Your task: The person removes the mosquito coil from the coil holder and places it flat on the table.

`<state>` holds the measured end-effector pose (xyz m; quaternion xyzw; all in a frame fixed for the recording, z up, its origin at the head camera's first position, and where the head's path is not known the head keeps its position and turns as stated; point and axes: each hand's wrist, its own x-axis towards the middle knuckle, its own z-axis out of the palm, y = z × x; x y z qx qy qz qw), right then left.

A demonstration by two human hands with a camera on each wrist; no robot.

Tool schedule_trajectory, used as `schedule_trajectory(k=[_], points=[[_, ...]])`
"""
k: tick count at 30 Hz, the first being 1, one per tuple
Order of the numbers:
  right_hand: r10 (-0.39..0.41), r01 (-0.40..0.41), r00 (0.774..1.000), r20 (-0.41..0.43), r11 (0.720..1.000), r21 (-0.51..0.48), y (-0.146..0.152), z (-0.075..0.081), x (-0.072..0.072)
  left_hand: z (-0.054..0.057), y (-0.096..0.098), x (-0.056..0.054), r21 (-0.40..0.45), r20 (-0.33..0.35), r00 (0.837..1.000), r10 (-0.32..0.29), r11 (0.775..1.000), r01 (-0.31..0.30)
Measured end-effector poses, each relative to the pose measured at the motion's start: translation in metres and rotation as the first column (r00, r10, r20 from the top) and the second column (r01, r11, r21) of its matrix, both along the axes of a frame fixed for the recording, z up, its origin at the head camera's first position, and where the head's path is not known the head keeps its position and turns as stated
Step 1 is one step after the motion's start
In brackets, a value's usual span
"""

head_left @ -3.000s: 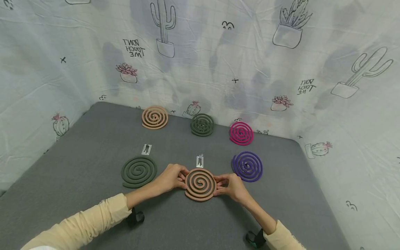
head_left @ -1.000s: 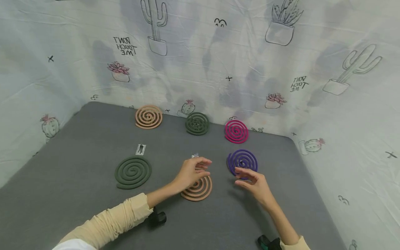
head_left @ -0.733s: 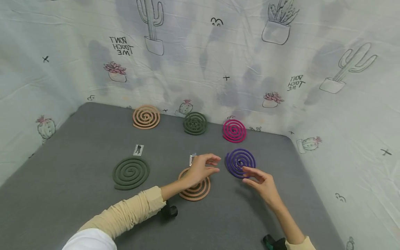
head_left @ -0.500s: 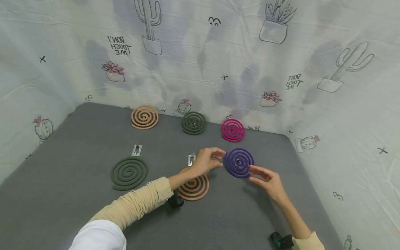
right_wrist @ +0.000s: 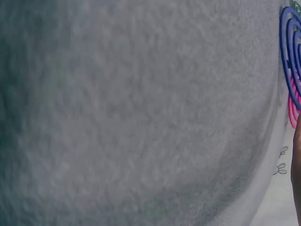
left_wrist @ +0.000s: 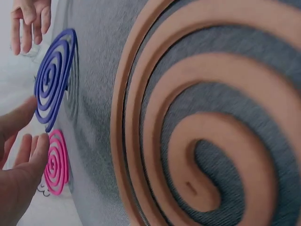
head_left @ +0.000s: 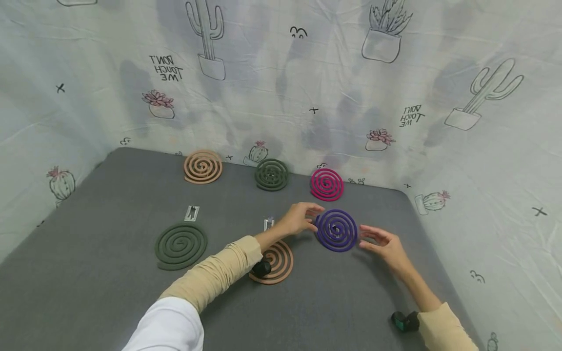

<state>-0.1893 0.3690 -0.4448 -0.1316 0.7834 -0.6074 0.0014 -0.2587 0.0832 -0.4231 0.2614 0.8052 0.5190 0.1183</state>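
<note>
Nearest, at the lower centre of the head view, the tan left sleeve reached up to the brown coil, which both hands had pinched three seconds earlier; its left part was now hidden by the arm and a dark wrist device. Right of centre, the purple coil was between the two hands. The left hand had come to its left edge with a relaxed, empty grip; whether it touched could not be told. The right hand, overlapping the coil's right edge half a second before, was now just beside it, its grip likewise loose and empty. The left wrist view showed a spiral shadow on the grey worktop beside the purple coil, hard to make out from the head. The right wrist view, mostly blurred grey, cut that coil off at the right edge. Farthest, at the upper middle of the head view, the pink coil, the dark green coil and the tan coil lay before a cactus-printed cloth
</note>
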Motion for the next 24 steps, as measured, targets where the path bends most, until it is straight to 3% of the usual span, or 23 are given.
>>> schedule_trajectory(k=[7,14,24], points=[[-0.021,0.019,0.998,0.064,0.999,0.037,0.004,0.001,-0.006,-0.001,0.008,-0.010,-0.110,-0.016,0.999,-0.045,0.993,0.043],[-0.055,0.041,0.990,0.130,0.993,0.108,0.004,-0.005,-0.007,-0.001,0.016,-0.012,-0.180,-0.013,0.998,-0.065,0.982,0.062],[0.040,-0.029,0.987,0.156,0.997,-0.071,-0.001,-0.015,-0.009,-0.002,0.025,-0.013,-0.297,-0.040,0.999,-0.031,0.955,0.017]])
